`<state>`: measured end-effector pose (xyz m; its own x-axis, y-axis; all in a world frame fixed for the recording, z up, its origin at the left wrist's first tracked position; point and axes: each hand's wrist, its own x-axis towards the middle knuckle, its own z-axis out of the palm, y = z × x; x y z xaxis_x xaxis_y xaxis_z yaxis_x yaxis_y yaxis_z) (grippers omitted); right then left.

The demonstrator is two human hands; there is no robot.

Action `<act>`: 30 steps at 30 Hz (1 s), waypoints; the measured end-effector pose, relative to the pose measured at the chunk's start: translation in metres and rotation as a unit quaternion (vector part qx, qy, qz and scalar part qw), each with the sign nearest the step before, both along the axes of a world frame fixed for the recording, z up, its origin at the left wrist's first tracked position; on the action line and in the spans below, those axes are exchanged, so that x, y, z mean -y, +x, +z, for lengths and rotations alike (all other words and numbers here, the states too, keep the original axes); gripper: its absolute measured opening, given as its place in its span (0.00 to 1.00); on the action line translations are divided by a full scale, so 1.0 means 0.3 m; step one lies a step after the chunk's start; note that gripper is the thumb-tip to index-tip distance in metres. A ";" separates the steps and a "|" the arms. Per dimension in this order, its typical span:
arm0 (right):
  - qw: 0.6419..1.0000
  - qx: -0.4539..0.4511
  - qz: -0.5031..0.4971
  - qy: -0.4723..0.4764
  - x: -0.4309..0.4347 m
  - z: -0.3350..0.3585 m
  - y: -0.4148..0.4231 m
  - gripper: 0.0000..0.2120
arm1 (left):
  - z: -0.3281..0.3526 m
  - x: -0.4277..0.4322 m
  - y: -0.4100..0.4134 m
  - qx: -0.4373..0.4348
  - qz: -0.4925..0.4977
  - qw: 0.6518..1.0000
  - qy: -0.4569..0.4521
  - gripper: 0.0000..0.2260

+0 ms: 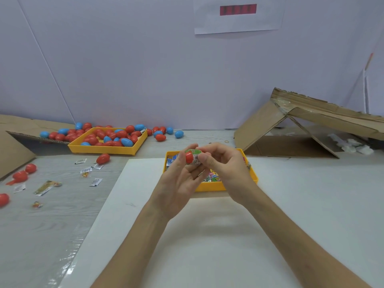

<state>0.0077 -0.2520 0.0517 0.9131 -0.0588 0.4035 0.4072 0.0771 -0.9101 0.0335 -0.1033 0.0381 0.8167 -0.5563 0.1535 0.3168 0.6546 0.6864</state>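
Both my hands meet above a small yellow tray [209,187] of printed packets. My left hand [180,181] pinches a red plastic egg half [189,157] between thumb and fingers. My right hand [222,163] holds a green and white printed packet [195,155] pressed against that egg half. A larger yellow tray [104,150] at the back left holds several red and blue eggs [116,137]. More eggs lie loose around it.
An opened cardboard box [291,132] lies on its side at the back right. Another cardboard flap [14,150] sits at the far left. Loose packets [94,181] and red eggs [102,158] are scattered on the left of the table. A white mat [207,235] lies under my arms.
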 end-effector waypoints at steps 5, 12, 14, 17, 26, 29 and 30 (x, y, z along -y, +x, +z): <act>0.999 -0.005 0.029 0.025 0.003 -0.001 0.003 0.07 | 0.006 0.000 -0.011 -0.011 0.012 1.000 0.011 0.25; 0.997 0.031 0.010 -0.075 0.008 0.008 -0.009 0.13 | 0.012 -0.003 -0.014 -0.002 0.012 0.999 0.046 0.22; 0.990 0.055 -0.026 -0.129 0.005 0.006 -0.011 0.13 | 0.013 0.000 -0.010 0.018 0.040 0.996 0.083 0.21; 0.972 0.108 -0.092 -0.186 0.013 0.003 -0.010 0.15 | 0.009 0.012 0.005 0.078 0.174 0.962 0.197 0.21; 0.961 0.142 -0.081 -0.224 0.043 0.003 0.001 0.18 | 0.010 -0.011 0.016 0.141 0.214 0.948 0.188 0.12; 0.971 0.115 -0.055 -0.200 0.051 0.004 0.003 0.18 | 0.015 -0.016 0.014 0.143 0.221 0.946 0.190 0.13; 0.976 0.105 -0.045 -0.186 0.052 0.005 0.003 0.19 | 0.016 -0.017 0.012 0.141 0.220 0.947 0.189 0.14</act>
